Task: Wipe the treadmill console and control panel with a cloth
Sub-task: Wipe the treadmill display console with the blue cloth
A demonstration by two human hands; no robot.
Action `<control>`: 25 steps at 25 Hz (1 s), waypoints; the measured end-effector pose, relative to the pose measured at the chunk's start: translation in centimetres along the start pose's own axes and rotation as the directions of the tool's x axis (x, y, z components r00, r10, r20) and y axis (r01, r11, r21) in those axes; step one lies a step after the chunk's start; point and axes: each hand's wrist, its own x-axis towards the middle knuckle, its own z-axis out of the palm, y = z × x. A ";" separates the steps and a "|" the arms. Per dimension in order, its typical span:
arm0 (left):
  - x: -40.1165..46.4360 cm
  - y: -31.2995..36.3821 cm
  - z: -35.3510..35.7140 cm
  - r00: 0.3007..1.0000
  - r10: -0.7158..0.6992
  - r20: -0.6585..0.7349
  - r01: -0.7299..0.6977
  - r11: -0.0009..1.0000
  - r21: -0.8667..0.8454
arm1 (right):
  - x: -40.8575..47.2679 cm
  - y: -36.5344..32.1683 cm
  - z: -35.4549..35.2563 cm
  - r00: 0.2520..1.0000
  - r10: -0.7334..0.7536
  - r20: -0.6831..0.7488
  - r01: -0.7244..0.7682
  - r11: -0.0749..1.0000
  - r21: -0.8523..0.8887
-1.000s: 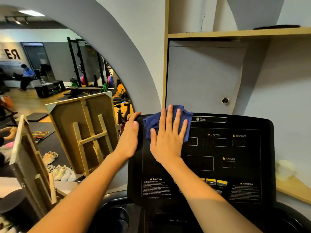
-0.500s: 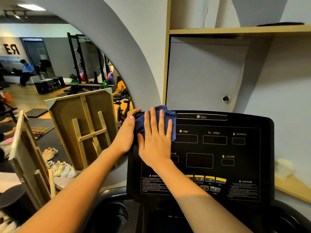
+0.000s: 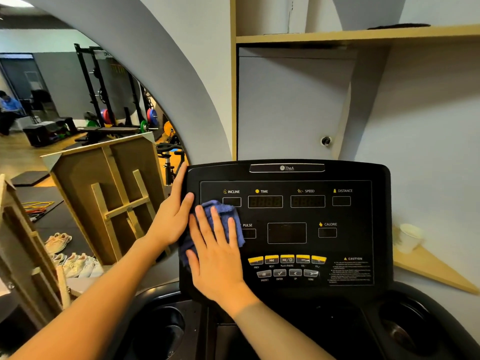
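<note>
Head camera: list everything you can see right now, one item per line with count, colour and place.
treadmill console: one, black, centre.
yellow buttons: five, row low on the panel.
blue cloth: one, on the panel's left side.
cup holders: two, black, below the console at either side.
paper cup: one, white, on the wooden ledge at right.
wooden shelf: one, tan, top.
wooden frames: two, brown, left.
sneakers: several, pale, floor at left.
weight rack: one, black, background left.
left hand: gripping the console's left edge.
right hand: flat on the cloth.
</note>
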 end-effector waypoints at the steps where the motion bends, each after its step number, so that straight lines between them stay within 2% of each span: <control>1: -0.5 -0.2 0.3 1.000 -0.007 -0.013 0.007 1.000 0.003 | -0.8 0.0 0.2 1.000 -0.005 0.013 0.005 1.000 -0.002; 13: -3.6 -2.4 2.9 0.991 -0.101 -0.093 0.105 0.994 0.032 | -6.8 1.4 3.2 0.994 0.013 0.109 -0.004 0.996 -0.084; 19: -3.7 -3.3 3.9 0.984 -0.054 -0.168 0.071 0.992 0.100 | -9.9 4.1 2.7 0.999 -0.010 0.036 0.012 0.998 -0.062; 25: -3.8 -3.1 3.9 0.982 -0.052 -0.179 0.069 0.994 0.087 | -13.0 7.9 2.4 0.996 0.091 -0.004 -0.091 0.992 -0.084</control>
